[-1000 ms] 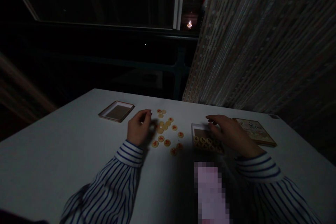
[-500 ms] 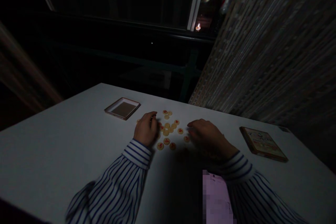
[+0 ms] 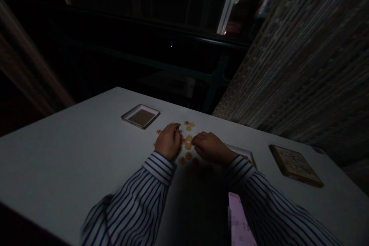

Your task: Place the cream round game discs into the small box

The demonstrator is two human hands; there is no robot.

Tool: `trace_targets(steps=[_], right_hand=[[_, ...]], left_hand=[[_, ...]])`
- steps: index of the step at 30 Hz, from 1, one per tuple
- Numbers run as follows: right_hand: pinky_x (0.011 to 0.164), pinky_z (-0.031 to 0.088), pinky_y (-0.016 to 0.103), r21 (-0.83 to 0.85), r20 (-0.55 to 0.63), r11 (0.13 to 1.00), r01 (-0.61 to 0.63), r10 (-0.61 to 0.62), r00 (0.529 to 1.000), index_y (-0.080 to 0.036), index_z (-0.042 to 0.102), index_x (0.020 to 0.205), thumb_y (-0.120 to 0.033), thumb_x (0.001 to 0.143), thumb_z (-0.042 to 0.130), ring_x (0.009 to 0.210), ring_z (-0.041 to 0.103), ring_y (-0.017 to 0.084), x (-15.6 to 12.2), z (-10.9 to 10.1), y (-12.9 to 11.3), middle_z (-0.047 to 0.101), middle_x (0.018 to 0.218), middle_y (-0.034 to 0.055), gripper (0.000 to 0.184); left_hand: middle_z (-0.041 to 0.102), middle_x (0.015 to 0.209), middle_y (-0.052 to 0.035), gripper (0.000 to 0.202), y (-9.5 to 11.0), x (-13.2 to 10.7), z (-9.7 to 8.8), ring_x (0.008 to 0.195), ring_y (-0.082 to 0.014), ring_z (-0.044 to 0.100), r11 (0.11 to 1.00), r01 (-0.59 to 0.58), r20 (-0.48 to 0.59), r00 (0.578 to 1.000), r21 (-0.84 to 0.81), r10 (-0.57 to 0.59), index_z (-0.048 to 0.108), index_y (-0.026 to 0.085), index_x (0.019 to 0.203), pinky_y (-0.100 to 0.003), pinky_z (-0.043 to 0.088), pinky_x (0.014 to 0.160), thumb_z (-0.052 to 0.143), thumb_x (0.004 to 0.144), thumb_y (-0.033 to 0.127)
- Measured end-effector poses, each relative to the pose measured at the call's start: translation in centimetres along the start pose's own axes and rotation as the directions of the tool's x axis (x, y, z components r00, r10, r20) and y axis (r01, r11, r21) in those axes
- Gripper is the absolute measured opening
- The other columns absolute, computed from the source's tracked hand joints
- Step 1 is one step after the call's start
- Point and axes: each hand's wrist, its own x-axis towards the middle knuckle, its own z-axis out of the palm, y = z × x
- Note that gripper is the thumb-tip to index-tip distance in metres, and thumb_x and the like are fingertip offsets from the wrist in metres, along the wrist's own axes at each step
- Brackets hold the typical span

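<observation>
Round pieces [image 3: 188, 155] near the right hand [image 3: 211, 148] bear illegible red characters.

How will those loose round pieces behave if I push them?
The round pieces look small and rigid, so probably light. Flat on the smooth-looking table, they'd likely slide rather than roll. Tipped up, their round rims might roll.

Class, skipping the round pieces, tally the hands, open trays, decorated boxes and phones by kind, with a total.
Hands: 2, left hand and right hand
Open trays: 2, left tray and right tray
Decorated box: 1
Phone: 1
Total: 6
</observation>
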Motion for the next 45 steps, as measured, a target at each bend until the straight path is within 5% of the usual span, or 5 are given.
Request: trace_targets(steps=[27, 35, 40, 45], right_hand=[[0.074, 0.034, 0.030, -0.048, 0.023, 0.999, -0.003, 0.004, 1.000, -0.016, 0.059, 0.090, -0.022, 0.083, 0.047, 0.091, 0.051, 0.019, 0.8, 0.2, 0.0, 0.063, 0.091, 0.0070, 0.015], [0.080, 0.037, 0.029, 0.197, -0.064, 0.980, -0.020, 0.033, 0.997, -0.015, 0.060, 0.096, -0.024, 0.080, 0.050, 0.091, 0.053, 0.017, 0.8, 0.9, 0.6, 0.063, 0.092, 0.0073, 0.021], [0.070, 0.042, 0.026, 0.544, -0.134, 0.837, -0.064, 0.162, 0.978, -0.015, 0.060, 0.095, -0.025, 0.076, 0.053, 0.076, 0.056, 0.013, 0.7, 1.4, 1.1, 0.062, 0.084, 0.0036, 0.022], [0.062, 0.044, 0.024, 0.879, -0.045, 0.466, -0.105, 0.300, 0.953, -0.014, 0.056, 0.091, -0.027, 0.072, 0.058, 0.066, 0.056, 0.011, 0.8, 1.2, 1.1, 0.059, 0.072, -0.0004, 0.023]], left_hand=[[0.064, 0.097, -0.0086, 0.028, 0.6, -0.7, 0.8, 0.090, -0.0198, 0.059, 0.996, -0.077, 0.039, 0.996, 0.035, 0.075, 0.058, 0.014, 0.102, -0.035, 0.046, 0.083, 0.039, 0.082, 0.015], [0.064, 0.099, -0.0099, 0.029, 0.6, -0.6, 0.9, 0.093, -0.0205, 0.058, 0.997, -0.061, 0.063, 0.996, 0.038, 0.058, 0.058, 0.012, 0.103, -0.035, 0.046, 0.085, 0.039, 0.081, 0.015], [0.064, 0.098, -0.0098, 0.029, 0.5, -0.7, 1.0, 0.092, -0.0200, 0.058, 0.998, -0.057, 0.048, 0.997, 0.029, 0.056, 0.058, 0.012, 0.104, -0.034, 0.046, 0.085, 0.039, 0.082, 0.015], [0.064, 0.097, -0.0077, 0.026, 0.9, -0.7, 0.8, 0.092, -0.0186, 0.058, 0.997, -0.066, 0.052, 0.996, -0.044, 0.068, 0.058, 0.015, 0.101, -0.033, 0.046, 0.084, 0.041, 0.082, 0.016]])
